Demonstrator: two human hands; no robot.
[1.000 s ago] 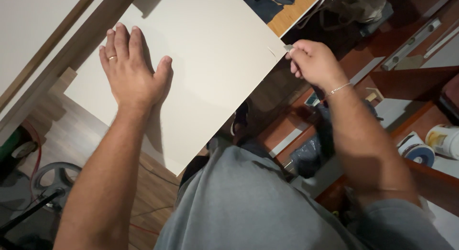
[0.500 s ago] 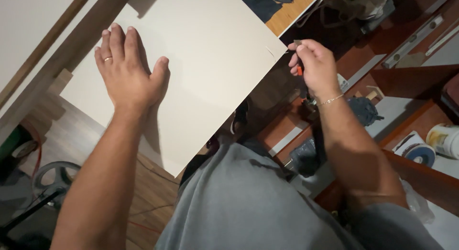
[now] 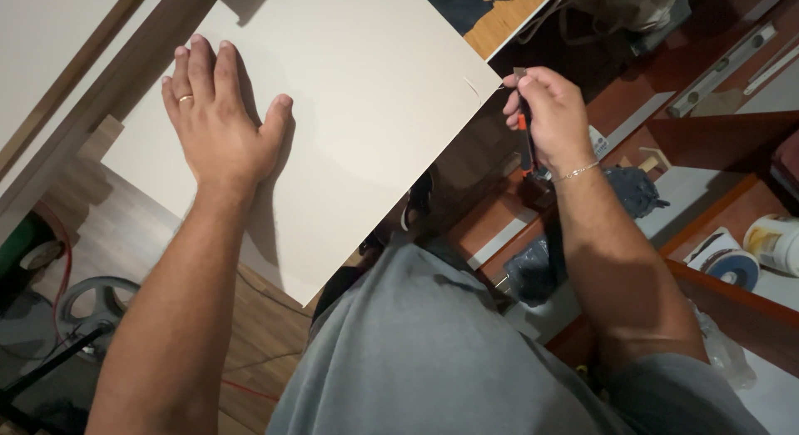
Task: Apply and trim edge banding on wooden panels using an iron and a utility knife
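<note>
One pale board (image 3: 358, 110), one knife (image 3: 524, 123), two hands, one ring (image 3: 185, 99), one bracelet (image 3: 578, 172).

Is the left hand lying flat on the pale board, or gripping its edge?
Flat: the left hand lies palm down, fingers spread, on the face of the pale board, away from its edges.

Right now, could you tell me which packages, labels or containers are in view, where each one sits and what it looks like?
White tub: far right edge, round, pale with a yellowish label band.
Tape roll: just left of the tub, round, white wrapper, blue face.
Dark bag: on the ledge below the right hand, crumpled, blue-grey.
No screens or signs visible.
</note>
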